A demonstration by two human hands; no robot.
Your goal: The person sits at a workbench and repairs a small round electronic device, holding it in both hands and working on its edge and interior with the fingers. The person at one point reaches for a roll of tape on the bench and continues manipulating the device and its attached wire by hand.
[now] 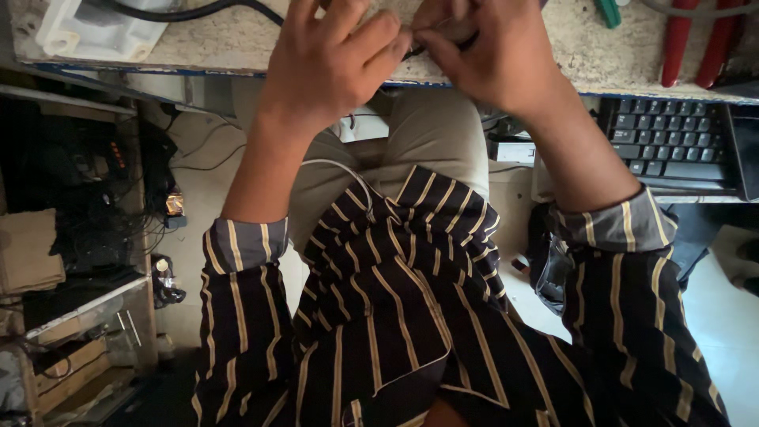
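Observation:
My left hand and my right hand meet at the front edge of a worn workbench, fingertips pinched together on a small dark part that is mostly hidden between them. The tops of both hands are cut off by the frame. My forearms come out of rolled dark sleeves with yellow stripes. Below the hands I see my beige trousers and a thin white cable lying across my lap.
A white plastic piece and a black cable lie at the bench's left. Red-handled pliers and a green tool handle lie at the right. A black keyboard sits on a lower tray. Shelves with tangled wires stand left.

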